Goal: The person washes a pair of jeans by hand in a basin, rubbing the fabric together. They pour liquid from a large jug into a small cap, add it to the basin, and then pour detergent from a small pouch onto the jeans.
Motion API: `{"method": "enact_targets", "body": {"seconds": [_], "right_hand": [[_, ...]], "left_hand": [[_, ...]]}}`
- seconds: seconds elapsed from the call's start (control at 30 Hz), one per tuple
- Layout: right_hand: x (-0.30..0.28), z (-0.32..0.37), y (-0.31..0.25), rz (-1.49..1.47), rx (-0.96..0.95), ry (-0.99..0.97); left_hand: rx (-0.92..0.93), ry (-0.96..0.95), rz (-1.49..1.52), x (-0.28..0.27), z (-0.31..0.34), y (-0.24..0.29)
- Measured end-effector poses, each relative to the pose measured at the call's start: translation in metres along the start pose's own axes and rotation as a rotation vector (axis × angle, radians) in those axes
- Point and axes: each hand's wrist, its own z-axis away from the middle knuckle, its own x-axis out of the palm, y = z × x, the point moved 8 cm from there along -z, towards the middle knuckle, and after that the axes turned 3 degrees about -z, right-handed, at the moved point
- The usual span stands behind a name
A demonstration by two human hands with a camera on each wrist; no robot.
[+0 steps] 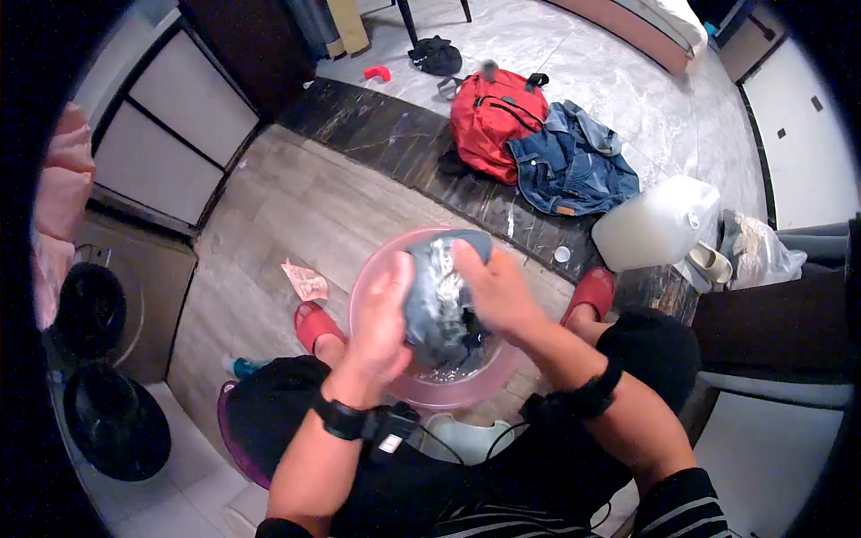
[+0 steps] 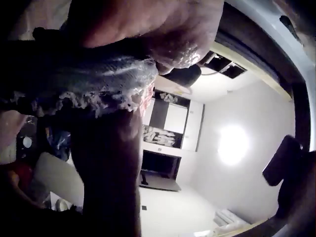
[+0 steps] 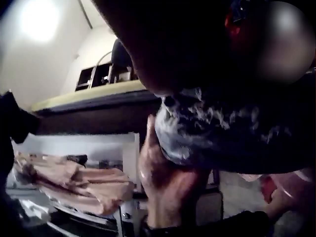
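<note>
Between both hands is a wet, grey-blue cloth item with a ragged whitish edge, held over a pink basin. My left hand grips its left side, and my right hand grips its upper right, thumb on top. In the right wrist view the left hand wraps the end of the cloth. The left wrist view has the ragged edge of the cloth below a wet hand. Motion blurs the hands; water glistens in the basin below.
Beyond the basin, a red backpack and a denim garment lie on the dark stone step. A white plastic jug stands at right. Red slippers flank the basin, and a paper scrap lies on the floor.
</note>
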Motion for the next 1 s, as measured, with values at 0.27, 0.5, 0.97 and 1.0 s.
{"method": "enact_targets", "body": {"seconds": [0.27,0.5,0.97,1.0], "right_hand": [[-0.007,0.039,-0.032,-0.397,0.135,-0.465],[-0.047,0.033,-0.051,0.167,0.018,-0.44],[-0.04,0.033,-0.077,0.068,-0.306,-0.406],[-0.032,0.037,-0.08,0.148,-0.386,-0.437]], "left_hand": [[0.066,-0.093,0.035,-0.014,0.01,0.031],[-0.031,-0.247,0.165,-0.007,0.012,0.021],[0.188,-0.474,-0.356,-0.001,0.033,0.031],[0.212,-0.485,-0.318,0.008,0.035,0.031]]}}
